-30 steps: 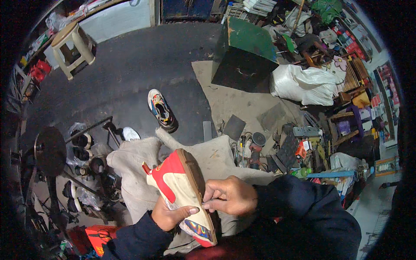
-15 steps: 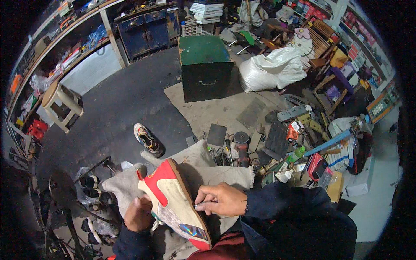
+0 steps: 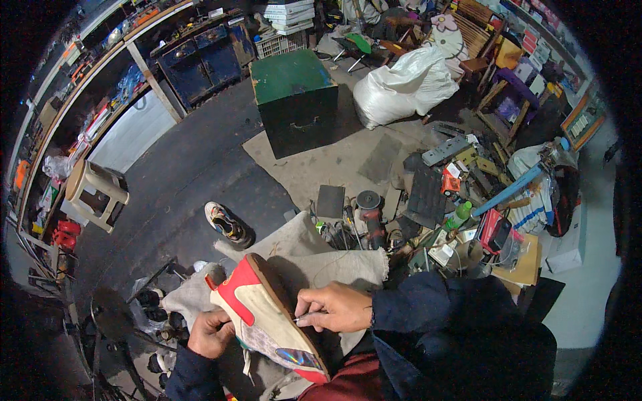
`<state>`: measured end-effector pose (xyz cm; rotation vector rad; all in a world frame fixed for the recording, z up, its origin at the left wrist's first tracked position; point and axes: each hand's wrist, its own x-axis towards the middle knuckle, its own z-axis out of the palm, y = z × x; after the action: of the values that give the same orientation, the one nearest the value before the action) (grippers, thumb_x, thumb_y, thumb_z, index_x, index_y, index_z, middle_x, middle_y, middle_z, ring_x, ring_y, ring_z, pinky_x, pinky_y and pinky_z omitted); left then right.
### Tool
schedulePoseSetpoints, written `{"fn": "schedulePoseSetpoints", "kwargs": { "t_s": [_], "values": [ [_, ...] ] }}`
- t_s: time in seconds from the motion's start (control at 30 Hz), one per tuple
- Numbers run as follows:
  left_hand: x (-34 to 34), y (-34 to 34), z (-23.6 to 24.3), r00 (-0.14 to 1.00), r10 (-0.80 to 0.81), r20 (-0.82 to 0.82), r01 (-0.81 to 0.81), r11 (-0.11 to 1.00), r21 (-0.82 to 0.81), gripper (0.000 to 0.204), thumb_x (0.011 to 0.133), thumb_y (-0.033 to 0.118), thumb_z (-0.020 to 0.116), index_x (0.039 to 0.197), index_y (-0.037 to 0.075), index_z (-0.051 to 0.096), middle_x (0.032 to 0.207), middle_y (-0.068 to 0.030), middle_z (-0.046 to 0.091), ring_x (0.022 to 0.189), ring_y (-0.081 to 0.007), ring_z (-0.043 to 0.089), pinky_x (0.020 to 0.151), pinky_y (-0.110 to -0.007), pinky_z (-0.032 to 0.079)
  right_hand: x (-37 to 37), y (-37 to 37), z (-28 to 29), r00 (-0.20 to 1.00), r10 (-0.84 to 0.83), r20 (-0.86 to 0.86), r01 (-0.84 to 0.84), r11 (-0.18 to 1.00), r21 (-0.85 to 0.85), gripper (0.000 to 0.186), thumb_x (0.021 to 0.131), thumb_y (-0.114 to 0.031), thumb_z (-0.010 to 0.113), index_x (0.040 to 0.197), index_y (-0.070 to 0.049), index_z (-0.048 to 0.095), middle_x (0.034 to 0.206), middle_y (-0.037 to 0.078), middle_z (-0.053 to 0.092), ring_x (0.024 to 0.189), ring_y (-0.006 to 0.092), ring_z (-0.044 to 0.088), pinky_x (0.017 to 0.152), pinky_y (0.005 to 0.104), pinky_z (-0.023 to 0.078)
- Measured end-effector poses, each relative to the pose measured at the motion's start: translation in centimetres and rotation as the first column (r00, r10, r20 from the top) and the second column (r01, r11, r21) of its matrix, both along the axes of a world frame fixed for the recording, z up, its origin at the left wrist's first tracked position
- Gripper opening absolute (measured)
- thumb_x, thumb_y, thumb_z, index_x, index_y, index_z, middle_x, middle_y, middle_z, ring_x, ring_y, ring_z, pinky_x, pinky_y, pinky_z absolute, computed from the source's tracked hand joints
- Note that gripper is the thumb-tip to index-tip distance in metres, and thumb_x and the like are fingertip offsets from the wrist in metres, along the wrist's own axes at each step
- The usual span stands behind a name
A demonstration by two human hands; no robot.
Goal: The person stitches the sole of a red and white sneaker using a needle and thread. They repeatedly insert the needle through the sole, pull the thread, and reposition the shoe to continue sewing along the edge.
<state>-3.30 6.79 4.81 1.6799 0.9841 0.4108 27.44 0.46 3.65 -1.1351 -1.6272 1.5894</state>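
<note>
A cream sneaker (image 3: pixel 267 327) with red patches and a brown sole lies on its side across my lap, over a grey cloth (image 3: pixel 334 264). Against the sole edge, my right hand (image 3: pixel 341 307) pinches a thin metal tool (image 3: pixel 297 319), whose tip meets the seam between sole and upper; most of it is hidden by the fingers. At the shoe's opening side is my left hand (image 3: pixel 210 333), its thumb and fingers curled together; what they hold, if anything, is hidden. A pale lace (image 3: pixel 247 363) hangs beside it.
A second sneaker (image 3: pixel 227 224) stands on the dark floor mat ahead. An angle grinder (image 3: pixel 371 217) and many loose tools lie to the right, near a green bottle (image 3: pixel 459 215). Farther off are a green box (image 3: pixel 294 80), a white sack (image 3: pixel 404 87) and a stool (image 3: pixel 97 194).
My left hand has drawn slightly left and down from the shoe, its fingers now curled together. The right hand has shifted slightly left, still at the sole edge. The whole view has turned slightly.
</note>
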Motion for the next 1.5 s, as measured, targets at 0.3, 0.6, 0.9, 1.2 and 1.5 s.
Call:
{"fn": "schedulePoseSetpoints", "kwargs": {
  "t_s": [0.3,0.6,0.9,1.2,1.5],
  "values": [
    [-1.5,-1.2,3.6,0.838,0.472,-0.274,-0.277,0.800,0.532,0.007,0.077,-0.006,0.064,0.078,0.000,0.067,0.074,-0.0127,0.063,0.063,-0.0265,0.061,0.061,-0.036,0.047,0.3,0.2,-0.1,1.000,0.018,0.017,-0.017,1.000,-0.020,0.019,0.094,-0.019,0.068,0.099,-0.003,0.060,0.069,0.010,0.069,0.058,0.0170,0.065,0.055,0.0345,0.048],
    [0.3,-2.3,0.7,0.582,0.465,0.667,-0.304,0.885,-0.352,0.017,0.100,0.022,0.058,0.099,0.007,0.050,0.082,-0.0115,0.065,0.061,-0.0254,0.063,0.062,-0.041,0.055,0.3,0.3,-0.3,0.997,0.059,0.039,-0.057,0.997,-0.052,0.018,0.095,-0.017,0.068,0.100,-0.001,0.059,0.072,0.008,0.070,0.060,0.0124,0.064,0.057,0.0302,0.047],
    [-0.1,-0.6,-0.2,0.907,0.150,0.394,-0.049,0.966,-0.255,0.044,0.092,0.038,0.068,0.111,-0.002,0.063,0.101,-0.0059,0.066,0.096,-0.0162,0.064,0.092,-0.031,0.047,0.3,0.2,-0.1,0.996,0.029,0.090,-0.028,1.000,-0.015,0.020,0.096,-0.021,0.068,0.101,-0.003,0.060,0.070,0.007,0.070,0.060,0.0129,0.065,0.057,0.0304,0.048],
    [1.7,-0.9,1.5,0.991,0.040,0.129,0.020,0.899,-0.437,0.037,0.091,0.020,0.071,0.117,-0.006,0.066,0.110,-0.0086,0.071,0.102,-0.0162,0.063,0.092,-0.032,0.048,0.1,0.5,0.0,0.987,0.064,0.148,-0.071,0.997,0.042,0.022,0.096,-0.024,0.067,0.100,-0.004,0.059,0.067,0.007,0.069,0.059,0.0144,0.065,0.056,0.0317,0.048],
    [3.2,-1.3,1.1,0.982,0.055,0.183,0.051,0.850,-0.525,0.061,0.083,0.023,0.075,0.133,-0.005,0.054,0.125,-0.0155,0.066,0.110,-0.0265,0.066,0.098,-0.039,0.051,-0.1,0.1,-0.6,0.997,-0.024,0.068,0.017,0.995,0.101,0.023,0.093,-0.024,0.071,0.098,-0.004,0.063,0.068,0.006,0.068,0.057,0.0122,0.060,0.055,0.0306,0.045]
  ]
}}
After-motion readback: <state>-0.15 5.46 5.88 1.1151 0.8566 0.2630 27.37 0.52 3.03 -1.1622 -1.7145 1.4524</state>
